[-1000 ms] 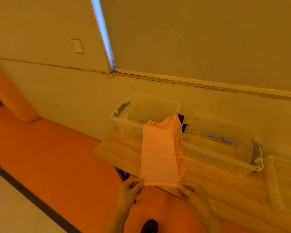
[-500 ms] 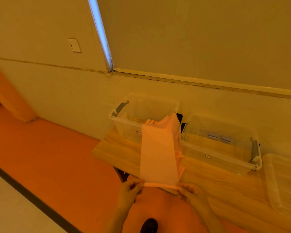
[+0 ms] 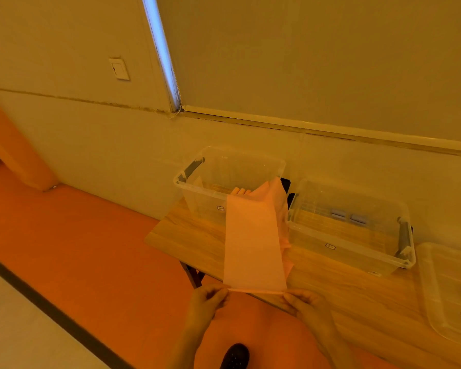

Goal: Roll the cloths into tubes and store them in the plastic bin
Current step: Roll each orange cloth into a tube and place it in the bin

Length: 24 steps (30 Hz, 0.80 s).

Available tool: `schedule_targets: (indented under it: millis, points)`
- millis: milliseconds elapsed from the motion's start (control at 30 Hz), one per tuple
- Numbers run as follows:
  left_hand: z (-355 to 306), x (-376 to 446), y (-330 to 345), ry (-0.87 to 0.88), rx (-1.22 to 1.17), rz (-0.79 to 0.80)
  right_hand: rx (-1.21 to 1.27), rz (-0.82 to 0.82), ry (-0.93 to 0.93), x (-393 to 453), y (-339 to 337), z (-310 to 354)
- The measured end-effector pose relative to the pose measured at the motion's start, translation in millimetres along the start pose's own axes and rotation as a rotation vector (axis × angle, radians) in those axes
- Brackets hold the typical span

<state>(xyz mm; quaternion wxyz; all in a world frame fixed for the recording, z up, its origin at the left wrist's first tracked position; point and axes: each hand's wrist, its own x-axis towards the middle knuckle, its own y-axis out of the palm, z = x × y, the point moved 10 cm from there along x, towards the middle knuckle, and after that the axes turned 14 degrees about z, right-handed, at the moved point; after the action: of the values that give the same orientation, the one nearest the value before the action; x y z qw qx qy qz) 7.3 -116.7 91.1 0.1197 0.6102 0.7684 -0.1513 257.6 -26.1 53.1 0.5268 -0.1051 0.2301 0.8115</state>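
A long pale pink cloth stretches from the near table edge up over the rim of a clear plastic bin. My left hand pinches the cloth's near left corner and my right hand pinches its near right corner, with a thin fold of the near edge between them. More pink cloth is bunched under and behind the strip, by the bin's right side. Several pale rolled pieces show inside that bin.
A second clear bin holding two small grey items stands to the right on the wooden table. A clear lid or tray lies at the far right. The wall is close behind. The orange floor and my dark shoe are below.
The hands and the cloth have stayed almost in place. The view has shifted slightly.
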Motion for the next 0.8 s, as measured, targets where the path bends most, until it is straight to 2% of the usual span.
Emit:
schedule_targets:
  millis: [433,800]
  points:
    - [-6,-1,0,0.074,0.077,-0.008,-0.076,-0.001,-0.019,-4,0,1]
    - [-3,-5,3,0.038,0.018,0.015,-0.078,-0.002,0.044,-7,-1,-4]
